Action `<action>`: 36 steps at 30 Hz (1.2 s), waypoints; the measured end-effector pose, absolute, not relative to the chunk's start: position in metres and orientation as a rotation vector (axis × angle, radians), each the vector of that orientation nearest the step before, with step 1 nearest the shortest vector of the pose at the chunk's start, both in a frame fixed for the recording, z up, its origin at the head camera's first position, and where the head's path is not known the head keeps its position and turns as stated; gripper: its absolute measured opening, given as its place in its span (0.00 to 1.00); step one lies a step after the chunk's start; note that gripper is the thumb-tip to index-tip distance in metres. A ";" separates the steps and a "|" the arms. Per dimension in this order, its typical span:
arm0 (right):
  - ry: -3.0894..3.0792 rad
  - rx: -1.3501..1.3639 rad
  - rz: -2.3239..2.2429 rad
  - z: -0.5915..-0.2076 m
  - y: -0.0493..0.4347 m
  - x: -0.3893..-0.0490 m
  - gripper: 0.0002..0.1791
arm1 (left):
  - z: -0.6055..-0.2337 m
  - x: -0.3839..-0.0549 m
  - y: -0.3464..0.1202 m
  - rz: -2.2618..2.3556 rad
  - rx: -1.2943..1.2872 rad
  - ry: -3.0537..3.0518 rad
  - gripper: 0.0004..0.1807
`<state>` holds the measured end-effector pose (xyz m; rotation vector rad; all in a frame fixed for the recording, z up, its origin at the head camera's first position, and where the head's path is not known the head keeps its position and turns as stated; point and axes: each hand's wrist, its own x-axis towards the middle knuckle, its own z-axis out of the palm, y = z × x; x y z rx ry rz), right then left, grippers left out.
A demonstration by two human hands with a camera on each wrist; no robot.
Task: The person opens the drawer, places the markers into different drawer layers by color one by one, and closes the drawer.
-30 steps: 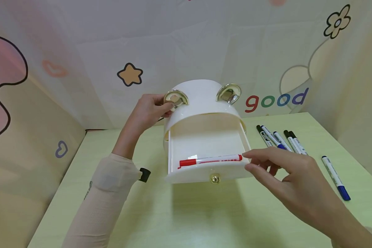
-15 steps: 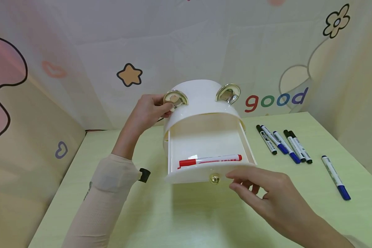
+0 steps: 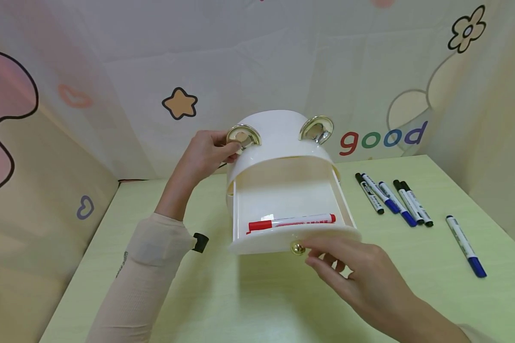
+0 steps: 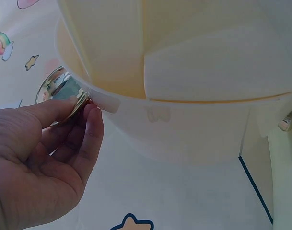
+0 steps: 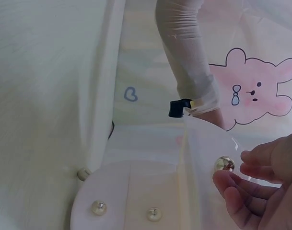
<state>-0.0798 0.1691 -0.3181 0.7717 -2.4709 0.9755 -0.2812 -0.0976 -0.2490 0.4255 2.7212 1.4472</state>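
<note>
A white storage box with two gold ear-shaped pieces stands in the middle, its top drawer pulled out. Inside, along the drawer's front, lies a red marker. My left hand pinches the left gold ear between thumb and fingers. At the drawer front, my right hand has its fingertips right beside the round gold knob. In the right wrist view, thumb and fingers are spread apart around the knob's near side, with a gap showing.
Several black and blue markers lie on the table right of the box. One blue-capped marker lies apart, nearer the right edge. Lower drawers with gold knobs show in the right wrist view. A patterned curtain hangs behind.
My right hand has moved left from the drawer's right corner along its front to the gold knob. The left hand, the drawer and the red marker have stayed put.
</note>
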 end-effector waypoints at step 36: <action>-2.223 0.757 0.900 -0.346 0.143 -0.086 0.23 | -0.250 -0.282 -0.099 1.477 0.455 2.705 0.14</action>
